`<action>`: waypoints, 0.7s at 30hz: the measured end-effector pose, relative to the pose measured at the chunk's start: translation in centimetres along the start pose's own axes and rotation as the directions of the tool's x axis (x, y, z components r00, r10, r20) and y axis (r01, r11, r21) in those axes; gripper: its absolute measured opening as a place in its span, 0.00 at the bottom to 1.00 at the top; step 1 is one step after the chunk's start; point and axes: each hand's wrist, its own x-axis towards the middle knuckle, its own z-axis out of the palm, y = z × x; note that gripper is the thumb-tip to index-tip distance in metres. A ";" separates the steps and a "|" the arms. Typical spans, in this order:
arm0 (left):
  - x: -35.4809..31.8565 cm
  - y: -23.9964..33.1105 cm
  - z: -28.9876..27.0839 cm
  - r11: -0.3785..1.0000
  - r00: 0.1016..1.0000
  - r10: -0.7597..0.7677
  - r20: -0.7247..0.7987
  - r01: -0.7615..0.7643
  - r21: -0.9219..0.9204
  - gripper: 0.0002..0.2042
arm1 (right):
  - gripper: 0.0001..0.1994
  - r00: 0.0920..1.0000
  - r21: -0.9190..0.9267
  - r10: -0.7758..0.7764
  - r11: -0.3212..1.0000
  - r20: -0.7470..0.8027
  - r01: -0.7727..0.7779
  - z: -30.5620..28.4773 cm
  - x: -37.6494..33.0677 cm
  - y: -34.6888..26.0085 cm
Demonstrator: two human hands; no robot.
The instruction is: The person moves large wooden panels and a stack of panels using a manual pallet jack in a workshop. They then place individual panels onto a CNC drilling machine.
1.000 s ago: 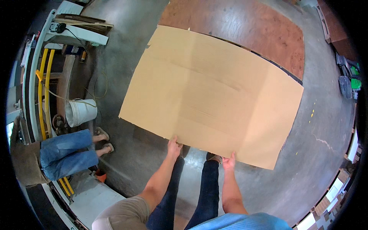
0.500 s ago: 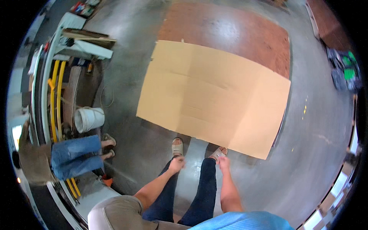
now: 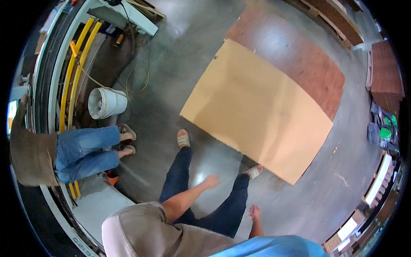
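A large tan cardboard sheet (image 3: pixel 257 111) lies ahead of my feet. Its far part overlaps a reddish-brown board (image 3: pixel 299 55) on the floor. My left hand (image 3: pixel 211 181) hangs in front of my legs, apart from the sheet, with its fingers smeared by motion. Lower and to the right, beside my right leg, my right hand (image 3: pixel 254 211) is held with loosely bent fingers and nothing visible in it. Neither hand touches the cardboard.
At the left a person in blue jeans (image 3: pixel 87 150) stands by a machine with yellow rails (image 3: pixel 70 85). A white bucket (image 3: pixel 112 103) and a looped hose (image 3: pixel 147 81) are nearby. Wooden pallets (image 3: pixel 329 19) sit at the far right, stacked brown boards (image 3: pixel 385 68) at the right.
My view has turned left, so the cardboard appears farther right and tilted. My feet stand wider apart. Both hands have moved away from the sheet, the right one back toward my body.
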 end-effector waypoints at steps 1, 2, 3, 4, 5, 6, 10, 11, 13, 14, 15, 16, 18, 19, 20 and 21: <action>-0.5 -2.0 -1.3 0.998 0.999 -0.012 0.044 0.009 0.066 0.28 | 0.15 0.998 0.018 0.009 1.000 -0.069 -0.008 3.1 -2.3 1.5; -0.4 -1.4 -5.3 0.969 0.990 -0.100 0.097 0.120 -0.217 0.27 | 0.16 0.991 0.009 -0.035 0.999 -0.133 0.036 6.1 -1.4 -0.3; 0.4 -0.2 -11.0 0.854 0.972 -0.162 0.168 0.224 -0.470 0.27 | 0.17 0.978 0.003 -0.086 0.996 -0.189 0.088 9.2 -0.4 -2.6; 0.0 -0.8 -14.8 0.834 0.981 -0.157 0.110 0.191 -0.518 0.26 | 0.20 0.987 0.019 -0.144 0.989 -0.075 0.146 12.2 -0.5 -2.8; -0.3 -2.1 -18.7 0.820 0.986 -0.158 0.043 0.156 -0.551 0.25 | 0.23 0.977 0.055 -0.205 0.978 0.050 0.202 16.1 -1.1 -3.6; -0.2 -3.4 -22.9 0.843 0.985 -0.175 0.013 0.157 -0.515 0.25 | 0.26 0.975 0.276 -0.186 0.950 0.120 0.147 19.3 -2.1 -4.2; 0.7 -9.3 -41.3 0.926 0.958 -0.218 -0.186 0.142 -0.350 0.23 | 0.34 0.813 0.412 -0.037 0.874 0.582 -0.255 36.4 -15.5 -17.9; 1.7 -9.2 -45.1 0.928 0.946 -0.222 -0.235 0.130 -0.350 0.22 | 0.41 0.840 0.251 -0.131 0.968 0.526 -0.007 38.3 -17.8 -20.6; 2.6 -7.7 -51.3 0.880 0.912 -0.331 -0.244 0.205 -0.428 0.20 | 0.45 0.831 -0.151 -0.199 0.936 0.519 0.319 41.4 -17.4 -24.1; 2.7 -6.6 -53.6 0.846 0.885 -0.397 -0.245 0.249 -0.471 0.19 | 0.36 0.904 -0.290 -0.272 0.882 0.330 0.371 44.1 -14.8 -23.9; 4.1 -6.9 -55.5 0.849 0.875 -0.390 -0.286 0.222 -0.479 0.18 | 0.33 0.910 -0.373 -0.324 0.835 0.259 0.404 45.2 -15.4 -26.6; 5.7 -7.1 -57.2 0.852 0.864 -0.384 -0.327 0.194 -0.487 0.16 | 0.30 0.906 -0.457 -0.379 0.782 0.189 0.423 46.0 -15.3 -30.4; 9.0 -8.2 -58.9 0.817 0.853 -0.393 -0.344 0.151 -0.557 0.14 | 0.25 0.832 -0.362 -0.544 0.757 0.111 0.544 47.6 -13.9 -34.4; 11.4 -9.9 -60.6 0.863 0.888 -0.308 -0.342 0.109 -0.493 0.14 | 0.22 0.753 -0.158 -0.652 0.737 0.086 0.657 48.9 -12.4 -35.9; 14.0 -10.9 -62.1 0.943 0.884 -0.234 -0.404 0.105 -0.315 0.16 | 0.22 0.728 -0.120 -0.685 0.722 0.016 0.682 50.3 -12.2 -39.0; 16.7 -10.2 -63.9 0.958 0.920 -0.245 -0.306 0.182 -0.220 0.18 | 0.21 0.740 -0.157 -0.672 0.729 0.019 0.666 51.0 -12.2 -42.1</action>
